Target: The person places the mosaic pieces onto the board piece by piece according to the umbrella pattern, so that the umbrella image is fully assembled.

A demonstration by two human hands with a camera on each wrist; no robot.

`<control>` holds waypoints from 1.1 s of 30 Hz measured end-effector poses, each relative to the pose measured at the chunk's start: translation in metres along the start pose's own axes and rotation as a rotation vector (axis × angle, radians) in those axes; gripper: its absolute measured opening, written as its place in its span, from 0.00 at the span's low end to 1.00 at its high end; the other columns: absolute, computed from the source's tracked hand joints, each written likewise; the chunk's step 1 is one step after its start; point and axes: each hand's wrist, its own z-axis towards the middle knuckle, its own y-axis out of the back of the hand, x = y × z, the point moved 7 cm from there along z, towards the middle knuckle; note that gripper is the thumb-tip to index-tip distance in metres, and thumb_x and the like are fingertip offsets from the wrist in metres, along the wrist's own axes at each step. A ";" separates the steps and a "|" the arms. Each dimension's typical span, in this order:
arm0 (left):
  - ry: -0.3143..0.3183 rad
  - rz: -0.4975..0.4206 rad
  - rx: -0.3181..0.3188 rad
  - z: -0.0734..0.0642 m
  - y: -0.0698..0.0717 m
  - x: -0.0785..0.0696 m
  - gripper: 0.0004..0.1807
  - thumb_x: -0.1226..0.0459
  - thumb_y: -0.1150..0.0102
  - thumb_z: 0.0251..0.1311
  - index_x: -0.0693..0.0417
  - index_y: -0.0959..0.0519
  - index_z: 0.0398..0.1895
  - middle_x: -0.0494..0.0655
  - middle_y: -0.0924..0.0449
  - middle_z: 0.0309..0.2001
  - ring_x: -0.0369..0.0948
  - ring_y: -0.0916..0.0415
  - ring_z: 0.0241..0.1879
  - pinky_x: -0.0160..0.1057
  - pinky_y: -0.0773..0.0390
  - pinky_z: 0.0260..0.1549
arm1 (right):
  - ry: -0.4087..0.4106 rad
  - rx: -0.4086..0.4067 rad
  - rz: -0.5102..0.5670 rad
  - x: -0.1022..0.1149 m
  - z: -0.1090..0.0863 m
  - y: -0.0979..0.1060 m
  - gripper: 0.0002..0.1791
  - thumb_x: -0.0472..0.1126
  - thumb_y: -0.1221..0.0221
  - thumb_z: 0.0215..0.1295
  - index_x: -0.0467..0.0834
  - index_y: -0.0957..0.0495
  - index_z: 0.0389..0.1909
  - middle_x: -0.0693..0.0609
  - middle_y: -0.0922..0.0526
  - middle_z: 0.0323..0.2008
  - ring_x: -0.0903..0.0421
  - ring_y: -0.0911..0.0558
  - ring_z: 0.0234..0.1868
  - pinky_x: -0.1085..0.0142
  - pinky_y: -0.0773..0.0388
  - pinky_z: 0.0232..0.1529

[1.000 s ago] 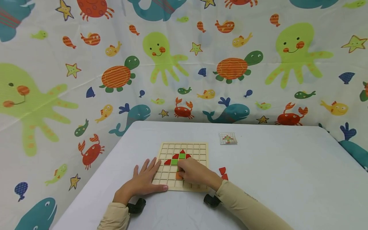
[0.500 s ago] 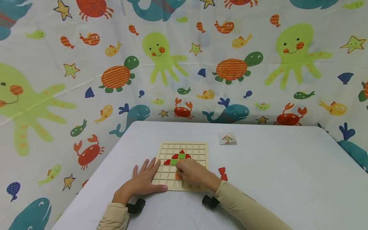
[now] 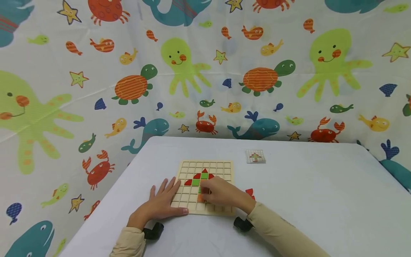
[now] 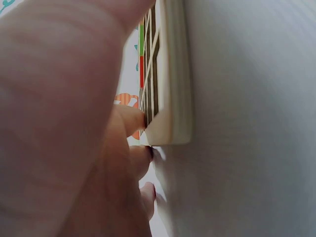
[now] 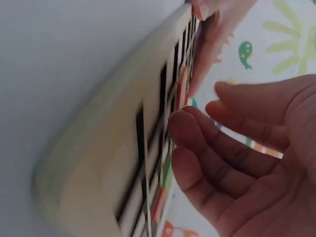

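Observation:
A wooden grid board (image 3: 189,204) lies on the white table, holding a pattern of red, green and orange tiles. My left hand (image 3: 161,205) rests spread at its left edge, fingertips on the frame and thumb along the front edge. Over the middle of the board is my right hand (image 3: 224,194), fingers loosely bent. In the right wrist view its thumb stands apart from the fingertips (image 5: 185,126), and no tile shows between them. An orange square tile (image 3: 201,198) sits just below that hand; green squares (image 3: 195,182) and curved red tiles (image 3: 188,182) lie farther back. The hand hides part of the pattern.
Loose red pieces (image 3: 249,192) lie right of the board, partly behind the right forearm. A small gridded pattern card (image 3: 255,156) stands near the back of the table. Behind the table hangs a sea-animal cloth (image 3: 221,28).
My right hand has lifted slightly and shifted a little right, its fingers drawing off the tiles. The left hand stays at the board's edge.

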 end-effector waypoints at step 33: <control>-0.002 -0.020 -0.003 0.000 -0.001 -0.001 0.67 0.31 0.29 0.53 0.58 0.46 0.87 0.63 0.57 0.86 0.66 0.67 0.83 0.77 0.71 0.72 | -0.561 0.270 -0.189 -0.080 -0.071 0.068 0.14 0.35 0.27 0.64 0.43 0.25 0.36 0.50 0.22 0.29 0.55 0.24 0.28 0.63 0.28 0.32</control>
